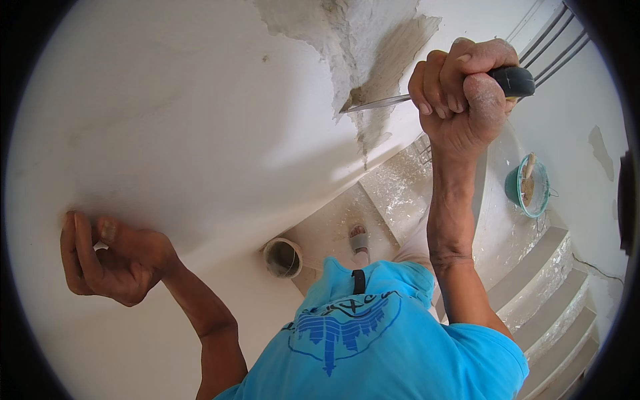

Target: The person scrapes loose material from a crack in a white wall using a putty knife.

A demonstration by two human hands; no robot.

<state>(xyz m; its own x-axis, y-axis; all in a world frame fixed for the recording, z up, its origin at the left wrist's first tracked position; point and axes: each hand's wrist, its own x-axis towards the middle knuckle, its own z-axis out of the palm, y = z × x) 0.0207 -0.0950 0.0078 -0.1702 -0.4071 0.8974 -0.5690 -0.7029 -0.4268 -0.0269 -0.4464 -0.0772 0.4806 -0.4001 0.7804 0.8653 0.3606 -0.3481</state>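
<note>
My right hand is closed around the black handle of a scraping tool. Its thin metal blade reaches left to a rough, flaked patch of bare plaster on the white wall, with the tip at the patch's lower edge. A crack runs down below that point. My left hand is against the wall at the left, fingers loosely curled together and thumb bent, with nothing visible in them.
Below are a stepped, paint-spattered floor, my sandalled foot and a grey bucket by the wall. A teal bucket with a tool in it stands at right. Curved stairs descend at lower right; metal bars show at upper right.
</note>
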